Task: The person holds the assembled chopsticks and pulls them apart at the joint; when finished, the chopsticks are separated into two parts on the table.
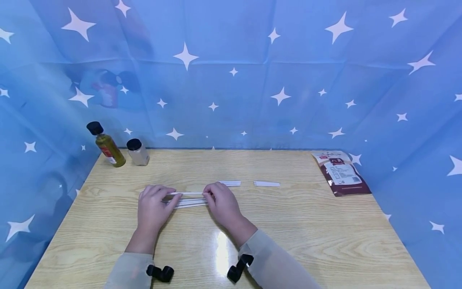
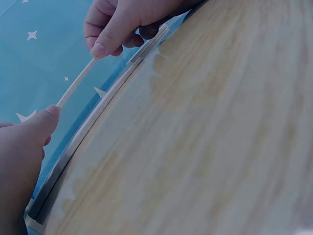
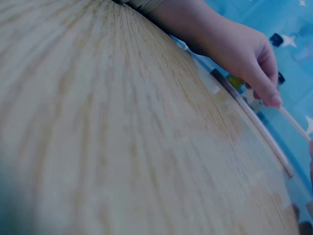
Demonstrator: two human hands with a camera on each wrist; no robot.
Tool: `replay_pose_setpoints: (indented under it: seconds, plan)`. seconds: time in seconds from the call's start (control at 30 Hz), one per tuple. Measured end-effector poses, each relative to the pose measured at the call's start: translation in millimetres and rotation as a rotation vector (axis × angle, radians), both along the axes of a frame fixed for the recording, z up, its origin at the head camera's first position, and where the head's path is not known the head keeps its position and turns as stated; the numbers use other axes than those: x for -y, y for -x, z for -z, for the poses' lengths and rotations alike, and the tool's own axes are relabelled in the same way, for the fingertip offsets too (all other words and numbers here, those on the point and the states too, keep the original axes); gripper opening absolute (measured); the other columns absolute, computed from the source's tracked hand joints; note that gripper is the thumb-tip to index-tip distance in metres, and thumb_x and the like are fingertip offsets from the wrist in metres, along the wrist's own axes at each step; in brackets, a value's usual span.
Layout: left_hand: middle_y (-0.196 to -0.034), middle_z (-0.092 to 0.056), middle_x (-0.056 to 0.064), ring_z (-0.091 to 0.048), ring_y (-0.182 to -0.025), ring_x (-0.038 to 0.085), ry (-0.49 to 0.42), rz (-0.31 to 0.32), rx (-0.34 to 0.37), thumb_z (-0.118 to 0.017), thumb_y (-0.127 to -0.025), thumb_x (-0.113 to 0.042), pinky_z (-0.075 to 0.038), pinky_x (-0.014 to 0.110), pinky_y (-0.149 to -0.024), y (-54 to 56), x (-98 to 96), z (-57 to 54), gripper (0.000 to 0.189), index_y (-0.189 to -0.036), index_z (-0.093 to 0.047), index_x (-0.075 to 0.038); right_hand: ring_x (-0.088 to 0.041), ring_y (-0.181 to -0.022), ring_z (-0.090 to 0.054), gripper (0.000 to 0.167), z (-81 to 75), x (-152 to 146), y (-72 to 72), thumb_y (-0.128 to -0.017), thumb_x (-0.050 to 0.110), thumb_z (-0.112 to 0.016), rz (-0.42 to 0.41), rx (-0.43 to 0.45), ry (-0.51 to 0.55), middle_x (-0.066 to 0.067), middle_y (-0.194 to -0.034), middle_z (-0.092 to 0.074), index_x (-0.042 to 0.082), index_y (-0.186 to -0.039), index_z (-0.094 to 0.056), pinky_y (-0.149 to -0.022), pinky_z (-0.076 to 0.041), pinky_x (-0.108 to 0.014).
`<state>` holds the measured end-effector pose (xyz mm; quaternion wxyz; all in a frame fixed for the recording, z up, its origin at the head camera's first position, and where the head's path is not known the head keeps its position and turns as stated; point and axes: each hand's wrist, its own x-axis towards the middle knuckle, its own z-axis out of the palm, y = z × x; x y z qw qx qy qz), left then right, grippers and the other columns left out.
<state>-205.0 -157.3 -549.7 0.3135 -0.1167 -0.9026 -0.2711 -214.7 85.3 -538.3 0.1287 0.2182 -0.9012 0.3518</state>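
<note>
A thin white stick point(image 1: 191, 193) is stretched level between my two hands, raised off the table. Its left end is pinched by thumb and fingers of my left hand point(image 1: 153, 202), and its other end by those of my right hand point(image 1: 223, 204). In the left wrist view the stick point(image 2: 76, 85) spans the gap between both thumbs. Several more white sticks point(image 1: 191, 202) lie side by side on the table below, their ends partly hidden by the hands. Behind my right hand lies a group of white sticks point(image 1: 231, 183), partly covered by it.
Another small group of white sticks point(image 1: 266, 184) lies to the right. At the back left stand an olive-green bottle point(image 1: 110, 150) and a black-lidded jar point(image 1: 138, 152). A maroon and white pouch point(image 1: 341, 173) lies at the back right. Blue star-printed cloth point(image 1: 231, 80) surrounds the wooden table point(image 1: 306, 237).
</note>
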Motion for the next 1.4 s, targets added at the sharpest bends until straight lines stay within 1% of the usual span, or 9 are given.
replay_pose_setpoints:
  seconds: [0.23,0.47,0.57,0.73,0.8,0.9,1.0,1.2,1.4]
  plan:
    - [-0.097,-0.078,0.010,-0.067,-0.093,0.032,-0.010,0.023,-0.012,-0.092,-0.085,-0.026,-0.049,0.051,-0.078,0.6,-0.7,1.0,0.023,-0.098,-0.083,-0.009,-0.012,-0.089,-0.059,0.008,-1.0,-1.2,0.0,-0.108,0.018,-0.066,0.009,0.020,0.009,0.005,-0.097,-0.067,0.014,-0.104,-0.071,-0.080,-0.053,-0.031]
    - [-0.098,-0.077,0.011,-0.066,-0.095,0.034,0.006,0.042,0.002,-0.090,-0.088,-0.020,-0.047,0.049,-0.079,0.7,-0.5,1.5,0.019,-0.102,-0.083,-0.007,-0.011,-0.090,-0.062,0.006,-0.4,-2.8,0.4,-0.107,0.018,-0.068,0.025,0.030,0.035,0.005,-0.098,-0.069,0.014,-0.104,-0.072,-0.082,-0.055,-0.030]
    - [-0.097,-0.077,0.010,-0.066,-0.093,0.034,0.013,0.053,-0.009,-0.089,-0.089,-0.019,-0.046,0.049,-0.077,0.8,-1.1,1.4,0.018,-0.101,-0.083,-0.007,-0.011,-0.090,-0.063,0.007,-0.7,-4.1,0.3,-0.106,0.018,-0.069,0.027,-0.003,0.029,0.005,-0.098,-0.071,0.013,-0.106,-0.074,-0.082,-0.055,-0.031]
    - [-0.093,-0.076,0.009,-0.066,-0.091,0.034,0.019,0.082,-0.035,-0.087,-0.090,-0.019,-0.046,0.050,-0.077,0.9,-3.1,0.7,0.014,-0.098,-0.082,-0.008,-0.011,-0.085,-0.060,0.013,-0.7,-7.4,-0.1,-0.104,0.024,-0.072,0.021,-0.084,-0.019,0.006,-0.096,-0.070,0.016,-0.109,-0.081,-0.079,-0.053,-0.031]
    - [-0.092,-0.076,0.008,-0.066,-0.091,0.034,0.019,0.093,-0.044,-0.087,-0.090,-0.019,-0.046,0.050,-0.078,0.7,-4.1,0.1,0.013,-0.097,-0.082,-0.009,-0.011,-0.084,-0.059,0.014,-0.4,-9.1,-0.2,-0.104,0.026,-0.073,0.015,-0.102,-0.034,0.007,-0.094,-0.069,0.016,-0.108,-0.082,-0.077,-0.053,-0.030]
    - [-0.092,-0.076,0.007,-0.066,-0.091,0.033,0.024,0.101,-0.048,-0.087,-0.090,-0.020,-0.045,0.050,-0.078,0.2,-6.0,-0.9,0.013,-0.097,-0.082,-0.010,-0.011,-0.086,-0.063,0.013,-0.1,-11.1,-0.7,-0.102,0.027,-0.075,0.008,-0.117,-0.033,0.007,-0.094,-0.071,0.017,-0.105,-0.082,-0.081,-0.055,-0.031]
    - [-0.092,-0.076,0.006,-0.066,-0.093,0.032,0.037,0.098,-0.037,-0.086,-0.090,-0.021,-0.045,0.049,-0.078,-0.6,-8.7,-0.7,0.014,-0.097,-0.082,-0.010,-0.012,-0.088,-0.065,0.010,0.9,-13.7,-1.3,-0.101,0.026,-0.077,0.003,-0.139,-0.025,0.007,-0.094,-0.072,0.017,-0.102,-0.081,-0.083,-0.056,-0.032]
    - [-0.093,-0.076,0.007,-0.066,-0.094,0.033,0.047,0.110,-0.042,-0.086,-0.090,-0.021,-0.047,0.051,-0.080,-0.6,-12.9,0.7,0.014,-0.098,-0.082,-0.010,-0.010,-0.084,-0.066,0.006,1.8,-18.8,-1.6,-0.098,0.022,-0.080,-0.018,-0.225,-0.011,0.007,-0.090,-0.074,0.016,-0.099,-0.083,-0.082,-0.057,-0.029]
    - [-0.093,-0.076,0.004,-0.065,-0.091,0.028,0.033,0.113,-0.030,-0.087,-0.089,-0.022,-0.047,0.049,-0.078,-1.7,-15.9,-0.3,0.015,-0.097,-0.082,-0.011,-0.011,-0.076,-0.062,0.009,1.5,-23.8,-3.4,-0.095,0.023,-0.083,-0.038,-0.280,-0.055,0.007,-0.085,-0.071,0.016,-0.101,-0.086,-0.075,-0.055,-0.029]
